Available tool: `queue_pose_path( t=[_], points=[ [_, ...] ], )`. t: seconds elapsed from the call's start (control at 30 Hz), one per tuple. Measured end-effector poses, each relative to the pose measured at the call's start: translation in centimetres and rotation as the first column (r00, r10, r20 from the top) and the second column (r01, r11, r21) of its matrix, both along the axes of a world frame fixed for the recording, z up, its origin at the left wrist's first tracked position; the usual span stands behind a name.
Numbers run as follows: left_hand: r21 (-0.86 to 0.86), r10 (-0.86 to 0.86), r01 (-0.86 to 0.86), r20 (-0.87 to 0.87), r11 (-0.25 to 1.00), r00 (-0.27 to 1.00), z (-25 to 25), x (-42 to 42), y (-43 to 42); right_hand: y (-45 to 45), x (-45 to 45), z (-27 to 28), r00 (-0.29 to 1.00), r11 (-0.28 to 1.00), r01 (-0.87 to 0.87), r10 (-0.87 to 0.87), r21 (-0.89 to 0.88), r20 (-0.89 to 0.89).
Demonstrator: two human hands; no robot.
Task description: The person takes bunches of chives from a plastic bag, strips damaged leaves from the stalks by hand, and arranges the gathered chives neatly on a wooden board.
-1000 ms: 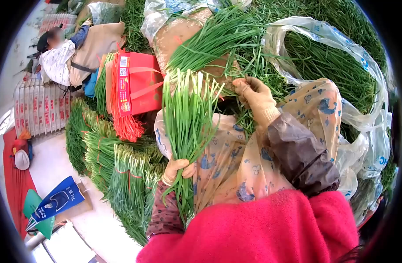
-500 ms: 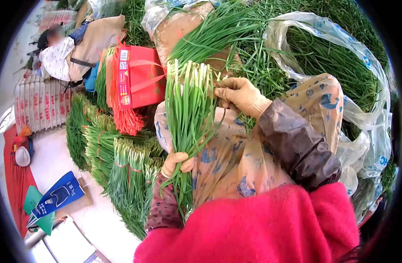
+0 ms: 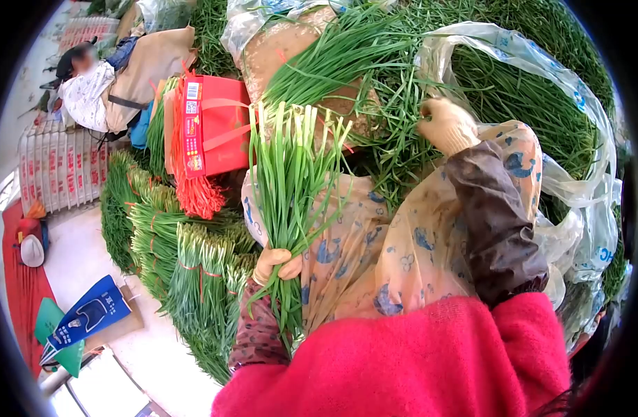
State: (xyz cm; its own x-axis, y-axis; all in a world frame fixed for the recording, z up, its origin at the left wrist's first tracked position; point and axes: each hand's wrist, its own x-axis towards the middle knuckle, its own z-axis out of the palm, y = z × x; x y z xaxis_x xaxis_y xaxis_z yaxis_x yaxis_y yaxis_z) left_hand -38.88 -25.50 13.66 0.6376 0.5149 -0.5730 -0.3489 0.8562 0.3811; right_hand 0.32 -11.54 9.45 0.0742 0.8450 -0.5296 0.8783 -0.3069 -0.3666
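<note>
A bunch of long green stalks (image 3: pixel 284 181) stands with its pale ends up, held near its lower part by my gloved left hand (image 3: pixel 277 265). Away to the right, my gloved right hand (image 3: pixel 445 125) is over loose greens beside the open plastic bag (image 3: pixel 503 36). Its fingers are curled, and their tips and anything between them are too unclear to tell. Loose stalks (image 3: pixel 333 62) lie on a brown board (image 3: pixel 274 59) behind the held bunch. Left of the bunch is a red box (image 3: pixel 225 125) with red ties (image 3: pixel 199 197) hanging from it.
Tied bundles of greens (image 3: pixel 194 271) are piled at the left. A patterned plastic cover (image 3: pixel 402 257) lies over my lap. Another person (image 3: pixel 86 90) is at the upper left, near stacked white crates (image 3: pixel 65 167). A blue sign (image 3: pixel 93 313) stands at the lower left.
My right hand first came in to the pale ends of the bunch, then moved away to the right. My left hand kept its hold on the bunch, which shifted slightly left.
</note>
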Motion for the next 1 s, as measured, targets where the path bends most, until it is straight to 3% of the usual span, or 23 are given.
queue_pose_path(
  t=[0.03, 0.07, 0.1, 0.17, 0.23, 0.33, 0.37, 0.43, 0.47, 0.5, 0.57, 0.63, 0.7, 0.73, 0.77, 0.8, 0.83, 0.87, 0.9, 0.97, 1.0],
  points=[
    [-0.008, -0.019, 0.019, 0.029, 1.0, 0.999, -0.1, 0.0, 0.0, -0.7, -0.8, -0.5, 0.979, 0.999, 0.009, -0.002, 0.033, -0.206],
    [-0.011, -0.024, 0.024, 0.027, 1.0, 0.999, 0.0, 0.0, 0.1, -1.0, -1.6, -0.9, 0.778, 0.992, 0.049, -0.11, -0.116, -0.619],
    [-0.004, -0.025, 0.025, -0.005, 1.0, 1.0, 0.2, 0.2, 0.2, -1.8, -2.9, 2.0, 0.566, 0.955, 0.051, -0.268, -0.291, -0.779],
    [0.005, -0.029, 0.029, -0.038, 1.0, 0.999, 0.4, 0.5, 0.3, -2.9, -5.6, 2.4, 0.375, 0.937, 0.018, -0.33, -0.349, -0.866],
    [0.022, -0.027, 0.03, -0.093, 0.999, 0.995, 0.4, 0.4, 0.2, -2.8, -7.2, 0.6, 0.28, 0.907, -0.138, -0.35, -0.398, -0.894],
    [0.023, -0.018, 0.019, -0.059, 1.0, 0.998, -0.2, -0.1, -0.1, -3.2, -8.1, -0.1, 0.195, 0.874, -0.055, -0.465, -0.483, -0.864],
    [0.025, -0.003, 0.004, -0.032, 1.0, 0.999, -0.4, -0.3, -0.3, -3.2, -8.0, -0.2, 0.197, 0.873, -0.056, -0.466, -0.484, -0.863],
    [0.012, -0.005, 0.005, -0.048, 1.0, 0.999, 0.8, 0.5, 0.2, -3.1, -7.6, -0.2, 0.468, 0.984, 0.042, -0.171, -0.171, -0.867],
    [0.001, -0.011, 0.011, -0.066, 1.0, 0.998, 1.2, 0.8, 0.4, -2.8, -7.0, -0.5, 0.675, 0.983, -0.002, 0.139, 0.186, -0.725],
    [-0.001, -0.008, 0.008, -0.065, 1.0, 0.998, 1.1, 0.8, 0.4, -2.3, -6.4, 0.4, 0.78, 0.952, -0.081, 0.244, 0.295, -0.576],
    [0.014, 0.015, -0.014, -0.053, 1.0, 0.998, 0.9, 1.0, 0.4, -1.5, -5.5, 0.0, 0.892, 0.931, 0.034, 0.136, 0.363, -0.431],
    [0.015, 0.02, -0.02, -0.031, 1.0, 0.999, 0.9, 0.9, 0.5, -0.5, -4.2, -1.3, 0.908, 0.977, 0.047, 0.045, 0.209, -0.416],
    [0.009, 0.014, -0.014, -0.009, 1.0, 1.0, 0.8, 0.7, 0.5, -0.3, -3.3, -2.2, 0.948, 0.977, 0.048, 0.022, 0.21, -0.317],
    [-0.015, 0.016, -0.016, -0.004, 1.0, 1.0, 0.6, 0.3, 0.3, -0.2, -3.0, -2.0, 0.955, 0.961, 0.139, -0.066, 0.239, -0.29],
    [-0.04, 0.02, -0.021, -0.001, 0.999, 1.0, 0.4, -0.1, 0.0, 0.1, -2.2, -3.9, 0.895, 0.935, 0.278, -0.169, 0.22, -0.412],
    [-0.058, 0.065, -0.06, 0.101, 0.996, 0.993, -0.5, -0.7, -0.3, 0.5, -1.1, -5.9, 0.769, 0.926, 0.377, -0.302, 0.017, -0.563],
    [-0.054, 0.062, -0.057, 0.1, 0.997, 0.993, -1.3, -1.3, -0.4, 1.1, -0.8, -5.5, 0.603, 0.882, 0.43, -0.441, -0.196, -0.665],
    [-0.044, 0.006, 0.005, 0.244, 0.999, 0.97, -2.2, -1.9, -0.4, 0.5, -0.6, -5.0, 0.601, 0.914, 0.377, -0.365, -0.151, -0.711],
    [-0.074, 0.018, 0.001, 0.246, 0.997, 0.969, -1.8, -1.7, -0.4, 0.4, -0.4, -4.5, 0.527, 0.942, 0.231, -0.33, -0.241, -0.783],
    [-0.105, 0.028, -0.002, 0.25, 0.994, 0.968, -0.8, -0.9, -0.1, -0.2, -1.1, -2.8, 0.265, 0.98, 0.1, -0.194, -0.173, -0.944],
    [-0.086, 0.035, -0.019, 0.187, 0.996, 0.982, -0.4, -0.4, 0.1, 0.0, -1.7, -2.7, 0.241, 0.997, 0.03, -0.072, -0.067, -0.968]
  ],
)
